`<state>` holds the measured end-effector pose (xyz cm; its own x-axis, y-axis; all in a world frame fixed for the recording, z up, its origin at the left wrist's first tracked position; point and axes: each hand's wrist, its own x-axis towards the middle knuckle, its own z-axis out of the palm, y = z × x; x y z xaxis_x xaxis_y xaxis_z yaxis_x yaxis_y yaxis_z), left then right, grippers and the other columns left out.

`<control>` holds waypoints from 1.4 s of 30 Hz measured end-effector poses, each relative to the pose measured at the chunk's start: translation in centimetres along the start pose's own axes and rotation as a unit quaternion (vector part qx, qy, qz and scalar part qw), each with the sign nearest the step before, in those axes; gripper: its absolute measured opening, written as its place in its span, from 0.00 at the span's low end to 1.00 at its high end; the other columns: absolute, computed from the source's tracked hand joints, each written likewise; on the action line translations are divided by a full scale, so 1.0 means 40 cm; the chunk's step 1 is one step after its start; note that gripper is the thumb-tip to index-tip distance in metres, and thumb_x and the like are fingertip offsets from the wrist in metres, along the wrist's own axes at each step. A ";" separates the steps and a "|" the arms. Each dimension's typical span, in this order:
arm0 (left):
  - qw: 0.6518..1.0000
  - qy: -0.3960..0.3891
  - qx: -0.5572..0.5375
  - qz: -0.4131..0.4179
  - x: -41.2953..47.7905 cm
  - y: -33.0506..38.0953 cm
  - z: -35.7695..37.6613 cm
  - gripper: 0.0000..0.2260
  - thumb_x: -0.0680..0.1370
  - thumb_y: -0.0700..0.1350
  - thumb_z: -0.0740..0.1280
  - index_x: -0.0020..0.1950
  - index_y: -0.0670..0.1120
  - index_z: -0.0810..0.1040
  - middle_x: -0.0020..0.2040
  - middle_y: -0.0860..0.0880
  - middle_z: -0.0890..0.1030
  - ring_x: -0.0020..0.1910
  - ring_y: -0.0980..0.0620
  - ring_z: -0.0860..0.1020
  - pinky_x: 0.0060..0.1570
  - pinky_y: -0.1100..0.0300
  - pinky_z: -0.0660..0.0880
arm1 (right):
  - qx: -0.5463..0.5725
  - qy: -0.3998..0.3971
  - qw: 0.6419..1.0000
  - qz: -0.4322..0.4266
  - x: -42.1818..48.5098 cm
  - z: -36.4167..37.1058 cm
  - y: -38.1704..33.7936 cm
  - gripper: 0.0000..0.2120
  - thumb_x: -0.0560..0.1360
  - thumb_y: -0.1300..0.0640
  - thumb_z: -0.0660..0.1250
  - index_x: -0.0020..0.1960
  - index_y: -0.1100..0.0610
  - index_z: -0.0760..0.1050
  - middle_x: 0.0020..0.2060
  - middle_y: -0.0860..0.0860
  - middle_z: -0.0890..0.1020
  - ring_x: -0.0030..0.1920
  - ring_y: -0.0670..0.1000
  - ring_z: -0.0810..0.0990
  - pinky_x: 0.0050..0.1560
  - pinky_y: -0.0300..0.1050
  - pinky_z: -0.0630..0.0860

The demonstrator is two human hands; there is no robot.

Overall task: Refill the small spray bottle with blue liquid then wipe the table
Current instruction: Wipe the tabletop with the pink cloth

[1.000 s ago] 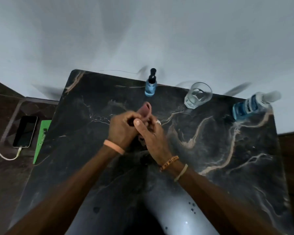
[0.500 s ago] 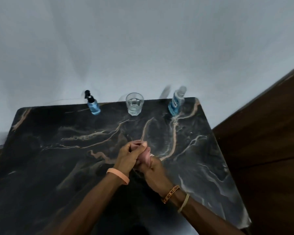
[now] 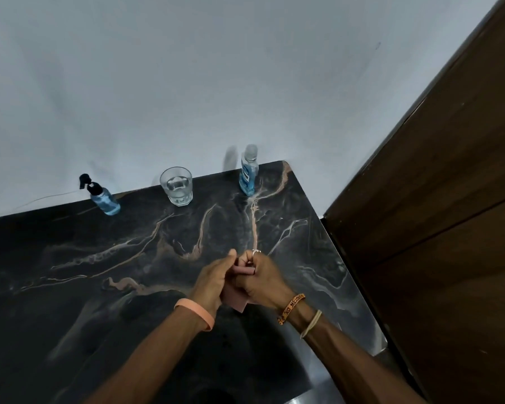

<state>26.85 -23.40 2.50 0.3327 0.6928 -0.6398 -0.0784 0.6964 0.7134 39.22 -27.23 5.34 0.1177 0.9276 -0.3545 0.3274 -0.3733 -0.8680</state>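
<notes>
Dim, cool light spreads evenly over a pale wall (image 3: 187, 83), which reads blue-grey with faint, mottled shading. A soft, blurred shadow stands on it just left of the tall bottle (image 3: 248, 173). The glossy dark table (image 3: 99, 272) catches a pale sheen along its near right edge. The left hand (image 3: 213, 277) and right hand (image 3: 261, 278), gripping a pink cloth (image 3: 244, 269), look slightly soft. Wide-angle distortion bows the table's edges and tilts the brown wooden panel (image 3: 449, 228) at right, which sits deep in shade.
</notes>
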 end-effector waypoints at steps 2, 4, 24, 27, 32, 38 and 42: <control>1.000 0.012 0.009 -0.020 0.002 0.004 0.005 0.11 0.78 0.49 0.68 0.44 0.43 0.86 0.45 0.40 0.85 0.46 0.44 0.85 0.47 0.48 0.80 | -0.032 0.005 0.999 -0.034 -0.011 0.006 0.012 0.07 0.70 0.58 0.67 0.38 0.51 0.69 0.35 0.46 0.78 0.37 0.47 0.77 0.41 0.55 0.77; 0.999 0.033 0.024 -0.028 0.005 0.018 0.007 0.10 0.78 0.43 0.65 0.46 0.39 0.84 0.39 0.39 0.85 0.38 0.44 0.84 0.42 0.49 0.80 | -0.071 0.005 0.995 -0.068 -0.029 0.013 0.026 0.07 0.72 0.58 0.66 0.41 0.51 0.68 0.38 0.45 0.79 0.38 0.44 0.78 0.40 0.47 0.77; 0.998 0.063 -0.007 0.018 -0.014 -0.080 -0.045 0.13 0.80 0.51 0.65 0.55 0.44 0.82 0.50 0.44 0.85 0.51 0.46 0.84 0.49 0.52 0.80 | -0.368 0.073 0.899 -0.226 -0.052 0.026 0.060 0.11 0.69 0.55 0.72 0.50 0.58 0.80 0.50 0.53 0.82 0.47 0.53 0.80 0.44 0.46 0.78; 0.952 0.130 0.243 0.135 -0.038 -0.107 -0.085 0.09 0.79 0.49 0.67 0.57 0.48 0.81 0.52 0.53 0.83 0.55 0.52 0.81 0.52 0.63 0.75 | -0.448 0.009 0.868 -0.213 -0.049 0.039 0.147 0.30 0.68 0.54 0.73 0.69 0.59 0.73 0.66 0.54 0.75 0.62 0.54 0.74 0.58 0.46 0.74; 0.809 0.028 0.550 0.203 -0.091 -0.218 -0.135 0.17 0.78 0.44 0.66 0.68 0.44 0.75 0.67 0.45 0.77 0.67 0.50 0.73 0.66 0.64 0.62 | -0.492 -0.124 0.853 -0.121 -0.058 0.082 0.298 0.36 0.72 0.49 0.64 0.77 0.60 0.61 0.79 0.57 0.50 0.79 0.59 0.47 0.76 0.59 0.55; 0.753 -0.027 0.647 0.115 -0.113 -0.304 -0.147 0.25 0.83 0.46 0.59 0.78 0.41 0.58 0.80 0.43 0.55 0.79 0.47 0.51 0.76 0.59 0.46 | -0.565 -0.113 0.783 -0.234 -0.050 0.098 0.354 0.33 0.77 0.49 0.54 0.78 0.64 0.55 0.78 0.63 0.54 0.78 0.64 0.50 0.73 0.65 0.58; 0.854 0.054 0.502 0.122 -0.128 -0.297 -0.143 0.26 0.80 0.38 0.59 0.78 0.44 0.59 0.77 0.45 0.64 0.77 0.50 0.59 0.74 0.64 0.52 | -0.591 -0.186 0.718 -0.318 -0.061 0.128 0.369 0.32 0.78 0.50 0.55 0.77 0.66 0.56 0.77 0.65 0.55 0.78 0.65 0.51 0.76 0.65 0.51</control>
<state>20.71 -34.14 -4.34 0.3288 0.8452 -0.4213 0.7310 0.0547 0.6802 38.98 -35.09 -8.38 -0.5946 0.7553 -0.2757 0.7963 0.6005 -0.0725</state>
